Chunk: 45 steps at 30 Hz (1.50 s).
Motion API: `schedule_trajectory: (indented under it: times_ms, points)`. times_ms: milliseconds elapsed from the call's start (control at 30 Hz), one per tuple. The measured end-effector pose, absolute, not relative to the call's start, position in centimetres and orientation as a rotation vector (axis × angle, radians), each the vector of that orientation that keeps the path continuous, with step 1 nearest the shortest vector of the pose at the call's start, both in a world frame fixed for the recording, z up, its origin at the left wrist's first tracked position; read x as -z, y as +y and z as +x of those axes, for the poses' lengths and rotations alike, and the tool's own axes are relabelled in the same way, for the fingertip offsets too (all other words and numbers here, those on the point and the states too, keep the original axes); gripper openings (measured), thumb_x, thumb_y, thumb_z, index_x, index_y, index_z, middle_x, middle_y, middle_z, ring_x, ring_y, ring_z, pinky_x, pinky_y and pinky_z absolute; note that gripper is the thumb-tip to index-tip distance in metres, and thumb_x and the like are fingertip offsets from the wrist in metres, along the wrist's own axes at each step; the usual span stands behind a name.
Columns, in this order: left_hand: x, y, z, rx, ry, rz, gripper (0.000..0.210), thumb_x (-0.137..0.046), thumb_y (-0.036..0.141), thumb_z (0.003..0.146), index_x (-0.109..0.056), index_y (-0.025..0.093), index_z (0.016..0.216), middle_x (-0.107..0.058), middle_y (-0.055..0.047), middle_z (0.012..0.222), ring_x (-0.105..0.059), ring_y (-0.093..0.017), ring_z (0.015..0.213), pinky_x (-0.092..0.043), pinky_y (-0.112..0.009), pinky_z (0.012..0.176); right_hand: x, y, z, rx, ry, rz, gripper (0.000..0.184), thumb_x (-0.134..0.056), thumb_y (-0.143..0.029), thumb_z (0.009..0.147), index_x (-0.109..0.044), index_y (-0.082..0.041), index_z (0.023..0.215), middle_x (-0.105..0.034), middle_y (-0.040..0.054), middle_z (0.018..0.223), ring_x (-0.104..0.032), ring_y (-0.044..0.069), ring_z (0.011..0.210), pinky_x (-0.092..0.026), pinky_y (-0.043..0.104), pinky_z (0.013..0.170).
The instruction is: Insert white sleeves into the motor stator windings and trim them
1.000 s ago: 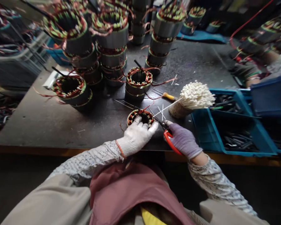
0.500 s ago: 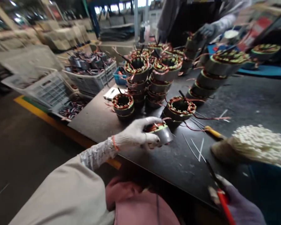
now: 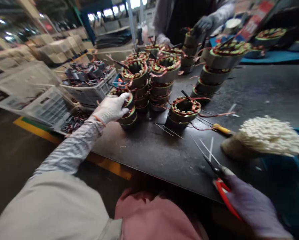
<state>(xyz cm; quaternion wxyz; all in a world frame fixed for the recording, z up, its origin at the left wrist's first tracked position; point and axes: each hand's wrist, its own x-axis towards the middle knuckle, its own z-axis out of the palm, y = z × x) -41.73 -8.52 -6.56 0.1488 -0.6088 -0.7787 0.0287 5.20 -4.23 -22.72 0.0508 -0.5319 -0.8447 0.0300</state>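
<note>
My left hand (image 3: 112, 108), in a white knit glove, is closed around a wound motor stator (image 3: 130, 101). That stator rests on top of another stator (image 3: 128, 120) at the left of the worktable; my fingers hide part of its copper windings. Down at the right, my right hand (image 3: 249, 200) wears a purplish glove and grips red-handled scissors (image 3: 223, 192), whose dark blades point up and left. Thin white strips (image 3: 210, 149) lie just beyond the blade tips. Another short stack of stators (image 3: 181, 117) with trailing leads stands between the hands.
Taller stator stacks (image 3: 161, 90) fill the table's far side, with a leaning stack (image 3: 210, 80) to their right. A yellow-handled tool (image 3: 221, 129) lies near a bundle of white sticks (image 3: 269, 136). White crates (image 3: 89, 91) stand left. Across the table, a co-worker's gloved hand (image 3: 204, 23) touches a stack.
My left hand has carried the stator leftward and away from me, onto the single stator there. The scissors have come further into view with my right hand.
</note>
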Motion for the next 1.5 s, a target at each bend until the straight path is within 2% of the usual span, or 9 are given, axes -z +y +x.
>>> schedule_trajectory:
  times_ms: [167,300,467,633,1033,1133,1267,1400,1500]
  points:
    - [7.4,-5.6,-32.6,0.26,-1.62,-2.111,0.05,-0.051,0.031,0.09,-0.044,0.019,0.138,-0.057,-0.009,0.13,-0.048,-0.022,0.125,-0.028,-0.039,0.114,19.8,-3.9,3.5,0.073,-2.751,-1.73,0.045,-0.057,-0.039,0.084,-0.062,-0.018,0.123,-0.071,0.0141,0.104,-0.071,0.027,0.075,-0.051,0.032,0.052]
    - [11.4,2.3,-26.0,0.253,-1.821,-2.407,0.079,-0.072,0.035,0.074,-0.037,0.017,0.143,-0.062,-0.01,0.123,-0.051,-0.026,0.122,-0.035,-0.038,0.109,19.4,-4.7,4.1,0.212,-2.658,-1.651,0.033,-0.055,-0.035,0.087,-0.066,-0.021,0.115,-0.072,0.0095,0.099,-0.07,0.022,0.072,-0.049,0.026,0.052]
    - [12.3,6.6,-25.0,0.509,-2.004,-2.4,0.06,-0.063,0.033,0.078,-0.047,0.019,0.134,-0.068,-0.008,0.107,-0.065,-0.025,0.097,-0.052,-0.037,0.085,19.9,-6.6,6.0,0.174,-2.277,-1.416,0.026,-0.053,-0.03,0.089,-0.069,-0.016,0.105,-0.073,0.0075,0.093,-0.071,0.019,0.078,-0.054,0.026,0.064]
    - [9.2,0.1,-27.4,1.234,-1.829,-2.585,0.059,-0.062,0.039,0.08,-0.046,0.024,0.135,-0.065,0.0,0.12,-0.062,-0.021,0.102,-0.051,-0.038,0.093,19.8,-6.7,6.3,0.047,-2.01,-1.269,0.021,-0.055,-0.028,0.089,-0.068,-0.019,0.103,-0.073,0.0078,0.091,-0.07,0.022,0.081,-0.057,0.032,0.071]
    - [16.8,-9.6,-27.0,0.144,-1.06,-3.128,0.041,-0.044,0.017,0.093,-0.054,0.031,0.13,-0.07,-0.005,0.11,-0.062,-0.018,0.108,-0.028,-0.046,0.111,16.3,1.1,2.6,0.133,-1.796,-1.606,0.044,-0.058,-0.049,0.085,-0.07,-0.009,0.099,-0.067,0.0188,0.106,-0.062,0.025,0.093,-0.046,0.037,0.08]
    - [14.8,-9.9,-27.9,0.184,-1.235,-3.107,0.044,-0.048,0.019,0.091,-0.052,0.035,0.131,-0.06,-0.004,0.131,-0.052,-0.021,0.124,-0.029,-0.045,0.111,16.2,1.1,2.3,0.077,-1.792,-1.458,0.035,-0.05,-0.042,0.091,-0.069,-0.013,0.095,-0.067,0.0165,0.104,-0.06,0.025,0.1,-0.045,0.041,0.091]
    - [12.8,-10.7,-25.7,0.089,-1.753,-2.885,0.049,-0.06,0.037,0.084,-0.056,0.021,0.129,-0.066,-0.01,0.115,-0.059,-0.027,0.108,-0.042,-0.043,0.098,14.6,0.3,2.7,0.137,-1.604,-1.253,0.024,-0.053,-0.04,0.089,-0.064,-0.02,0.088,-0.067,0.0116,0.087,-0.063,0.028,0.091,-0.048,0.046,0.086]
    - [14.2,-10.8,-22.5,-0.134,-1.882,-2.798,0.029,-0.072,0.038,0.071,-0.072,0.016,0.091,-0.068,-0.011,0.104,-0.054,-0.031,0.114,-0.029,-0.051,0.109,12.3,-2.0,2.0,-0.081,-1.319,-0.919,0.011,-0.061,-0.035,0.085,-0.055,-0.026,0.082,-0.063,0.0048,0.081,-0.066,0.023,0.078,-0.053,0.045,0.08]
    - [15.7,-10.6,-22.2,0.154,-2.13,-2.827,0.024,-0.071,0.033,0.071,-0.072,0.023,0.092,-0.067,-0.003,0.111,-0.054,-0.025,0.115,-0.026,-0.046,0.113,12.4,-5.7,0.8,-0.371,-1.348,-0.787,0.008,-0.065,-0.023,0.082,-0.057,-0.026,0.081,-0.065,0.0015,0.08,-0.066,0.019,0.071,-0.056,0.039,0.066]
